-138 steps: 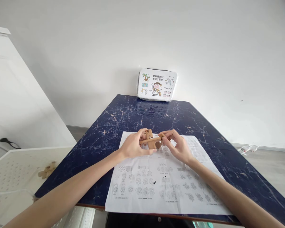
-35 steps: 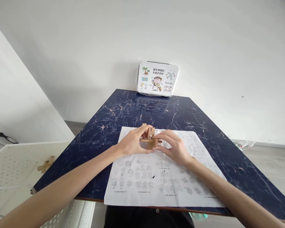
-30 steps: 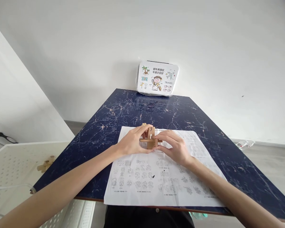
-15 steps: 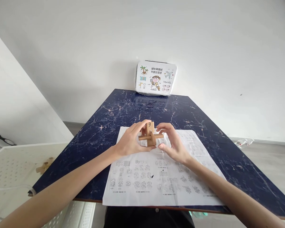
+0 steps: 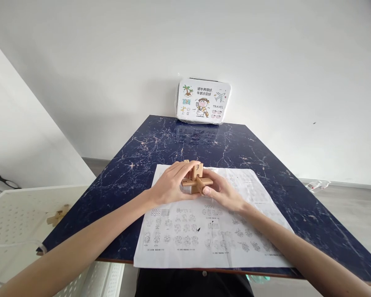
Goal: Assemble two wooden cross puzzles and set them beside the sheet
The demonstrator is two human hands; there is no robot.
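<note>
Blocks (image 5: 198, 180) of crossed wood are held over the printed sheet (image 5: 185, 258); I have my left hand (image 5: 170, 183) clasping them, my right hand (image 5: 225, 193) gripping their near end.

Wooden pieces (image 5: 196, 181) partly hidden by left fingers (image 5: 187, 168); sheet captions (image 5: 186, 250) too small to read.

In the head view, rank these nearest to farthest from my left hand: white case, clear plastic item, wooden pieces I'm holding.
1. Wooden pieces: held in your left hand.
2. White case: ahead, at the table's far end.
3. Clear plastic item: down on the floor, far right.
</note>
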